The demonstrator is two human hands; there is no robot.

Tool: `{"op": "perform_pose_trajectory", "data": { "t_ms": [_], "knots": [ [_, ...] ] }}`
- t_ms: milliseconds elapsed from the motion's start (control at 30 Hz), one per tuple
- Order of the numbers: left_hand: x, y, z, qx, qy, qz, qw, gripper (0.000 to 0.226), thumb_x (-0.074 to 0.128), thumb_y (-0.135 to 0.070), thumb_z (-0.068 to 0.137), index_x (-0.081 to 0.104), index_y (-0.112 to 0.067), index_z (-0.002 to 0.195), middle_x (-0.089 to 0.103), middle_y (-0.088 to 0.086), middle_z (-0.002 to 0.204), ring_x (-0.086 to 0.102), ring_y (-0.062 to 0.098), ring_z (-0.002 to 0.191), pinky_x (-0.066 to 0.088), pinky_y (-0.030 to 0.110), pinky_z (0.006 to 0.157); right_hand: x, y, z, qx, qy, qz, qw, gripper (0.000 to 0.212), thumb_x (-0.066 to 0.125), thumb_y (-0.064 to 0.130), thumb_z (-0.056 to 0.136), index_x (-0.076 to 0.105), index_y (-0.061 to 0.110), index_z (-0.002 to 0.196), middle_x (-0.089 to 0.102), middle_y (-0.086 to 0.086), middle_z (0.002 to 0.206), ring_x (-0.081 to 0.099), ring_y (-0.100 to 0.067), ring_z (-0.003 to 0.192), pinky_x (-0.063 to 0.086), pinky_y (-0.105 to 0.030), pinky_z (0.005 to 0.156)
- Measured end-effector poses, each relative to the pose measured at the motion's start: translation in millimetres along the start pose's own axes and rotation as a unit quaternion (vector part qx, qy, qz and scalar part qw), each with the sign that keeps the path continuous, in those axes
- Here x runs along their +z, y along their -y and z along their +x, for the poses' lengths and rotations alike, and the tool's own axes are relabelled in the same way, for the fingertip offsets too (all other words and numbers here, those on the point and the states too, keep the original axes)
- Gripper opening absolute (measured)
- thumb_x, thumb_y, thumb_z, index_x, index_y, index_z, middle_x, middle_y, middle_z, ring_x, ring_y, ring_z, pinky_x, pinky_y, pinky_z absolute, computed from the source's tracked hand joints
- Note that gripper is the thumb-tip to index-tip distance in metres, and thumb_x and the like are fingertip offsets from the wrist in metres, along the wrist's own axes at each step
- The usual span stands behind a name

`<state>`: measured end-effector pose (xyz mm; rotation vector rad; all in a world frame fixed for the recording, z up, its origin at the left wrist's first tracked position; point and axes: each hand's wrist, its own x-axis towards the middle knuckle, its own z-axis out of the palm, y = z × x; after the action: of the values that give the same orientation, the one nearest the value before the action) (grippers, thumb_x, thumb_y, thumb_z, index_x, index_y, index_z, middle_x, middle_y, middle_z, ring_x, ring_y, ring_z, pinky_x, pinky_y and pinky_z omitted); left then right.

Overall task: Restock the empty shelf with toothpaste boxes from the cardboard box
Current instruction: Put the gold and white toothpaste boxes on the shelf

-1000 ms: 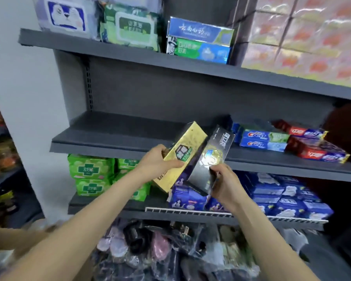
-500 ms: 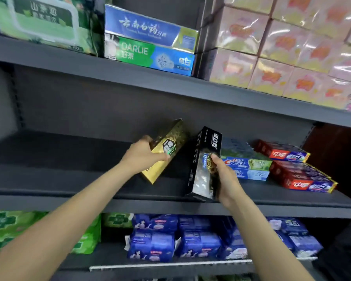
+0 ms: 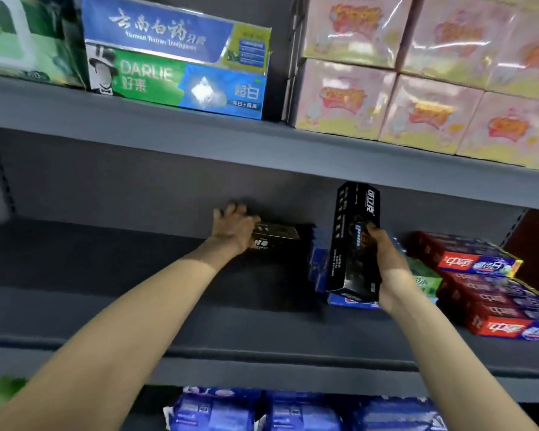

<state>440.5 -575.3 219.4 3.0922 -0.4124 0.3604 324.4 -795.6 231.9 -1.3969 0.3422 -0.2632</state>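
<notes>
The dark grey middle shelf (image 3: 137,275) carries a gold toothpaste box (image 3: 276,239) lying flat at the back, well left of the red toothpaste boxes (image 3: 486,293) stacked at the right end. Between the gold box and the red stack lie blue and green toothpaste boxes (image 3: 423,283). Left of the gold box the board is bare grey metal.

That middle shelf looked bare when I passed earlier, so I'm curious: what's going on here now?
A person is restocking the shelf with toothpaste. The left hand sets a gold box down flat at the back. The right hand grips a black box, held upright beside the blue boxes. Red boxes lie stacked further right.
</notes>
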Motion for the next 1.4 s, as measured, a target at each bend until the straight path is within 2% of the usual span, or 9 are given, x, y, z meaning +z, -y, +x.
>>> {"op": "perform_pose_trajectory", "data": {
  "t_ms": [133, 267, 400, 600, 733, 867, 1067, 1233, 1400],
  "knots": [
    [3, 14, 14, -0.007, -0.014, 0.019, 1.000, 0.061, 0.061, -0.038, 0.087, 0.035, -0.034, 0.142, 0.035, 0.001, 0.144, 0.026, 0.028, 0.134, 0.024, 0.047, 0.106, -2, 3, 15, -0.003, 0.006, -0.027, 1.000, 0.043, 0.061, 0.054, 0.077, 0.069, 0.019, 0.101, 0.071, -0.006, 0.100, 0.064, -0.028, 0.095, 0.047, -0.047, 0.098],
    [15, 22, 18, -0.005, -0.044, 0.010, 0.999, 0.056, 0.062, -0.029, 0.086, 0.038, -0.033, 0.137, 0.037, 0.003, 0.140, 0.030, 0.028, 0.130, 0.028, 0.049, 0.103, 3, -2, 22, -0.002, 0.047, -0.027, 0.999, 0.029, 0.058, 0.043, 0.086, 0.069, 0.017, 0.087, 0.072, -0.002, 0.075, 0.064, -0.026, 0.078, 0.048, -0.043, 0.089],
    [35, 31, 16, -0.050, -0.091, 0.051, 0.993, 0.051, 0.061, -0.015, 0.087, 0.043, -0.027, 0.134, 0.025, 0.013, 0.140, 0.028, 0.033, 0.131, 0.034, 0.050, 0.104, 11, -4, 26, -0.005, 0.061, -0.051, 0.997, 0.040, 0.061, 0.051, 0.080, 0.069, 0.019, 0.104, 0.073, -0.004, 0.099, 0.066, -0.026, 0.098, 0.047, -0.045, 0.099],
    [37, 45, 10, -0.047, -0.049, -0.127, 0.989, 0.037, 0.053, -0.017, 0.092, 0.045, -0.018, 0.128, 0.041, 0.011, 0.134, 0.042, 0.035, 0.123, 0.043, 0.047, 0.095, 37, 1, 18, -0.020, 0.115, -0.089, 0.989, 0.024, 0.050, 0.034, 0.091, 0.063, 0.016, 0.081, 0.064, -0.001, 0.070, 0.058, -0.014, 0.059, 0.042, -0.024, 0.053],
    [37, 71, -2, -0.101, -0.071, -0.294, 0.948, 0.040, 0.051, -0.009, 0.092, 0.047, -0.014, 0.131, 0.046, 0.013, 0.136, 0.048, 0.031, 0.122, 0.042, 0.036, 0.101, 73, 14, 12, -0.080, 0.148, -0.187, 0.968, 0.016, 0.051, 0.030, 0.093, 0.062, 0.021, 0.086, 0.067, -0.003, 0.083, 0.063, -0.015, 0.072, 0.050, -0.025, 0.063],
    [25, 91, -8, -0.152, -0.036, -0.454, 0.877, 0.041, 0.044, -0.005, 0.096, 0.043, -0.012, 0.136, 0.052, 0.010, 0.134, 0.050, 0.025, 0.122, 0.040, 0.029, 0.101, 116, 24, 30, -0.273, 0.176, -0.405, 0.855, 0.039, 0.056, 0.035, 0.091, 0.056, 0.020, 0.127, 0.065, -0.003, 0.120, 0.061, -0.016, 0.107, 0.047, -0.026, 0.091],
    [13, 95, -17, -0.201, 0.006, -0.620, 0.759, 0.020, 0.049, -0.003, 0.091, 0.053, -0.012, 0.108, 0.060, 0.010, 0.101, 0.056, 0.020, 0.096, 0.044, 0.024, 0.072, 165, 16, 61, -0.301, 0.169, -0.600, 0.722, 0.055, 0.055, 0.033, 0.093, 0.035, 0.031, 0.144, 0.038, -0.005, 0.149, 0.034, -0.028, 0.137, 0.031, -0.041, 0.110],
    [11, 100, -17, -0.202, 0.041, -0.617, 0.760, 0.056, 0.046, 0.004, 0.087, 0.038, -0.011, 0.141, 0.058, 0.012, 0.120, 0.054, 0.024, 0.113, 0.044, 0.026, 0.074, 176, -1, 89, -0.309, 0.162, -0.638, 0.686, 0.052, 0.051, 0.026, 0.095, 0.034, 0.037, 0.143, 0.041, -0.003, 0.144, 0.036, -0.026, 0.134, 0.029, -0.043, 0.111],
    [7, 103, -14, -0.203, 0.044, -0.613, 0.762, 0.050, 0.048, 0.003, 0.087, 0.044, -0.015, 0.133, 0.059, 0.007, 0.111, 0.052, 0.019, 0.104, 0.044, 0.028, 0.077, 190, -17, 96, -0.381, 0.118, -0.642, 0.655, 0.048, 0.048, 0.030, 0.096, 0.036, 0.042, 0.141, 0.045, 0.006, 0.136, 0.036, -0.017, 0.130, 0.026, -0.040, 0.104]
  ]
}}
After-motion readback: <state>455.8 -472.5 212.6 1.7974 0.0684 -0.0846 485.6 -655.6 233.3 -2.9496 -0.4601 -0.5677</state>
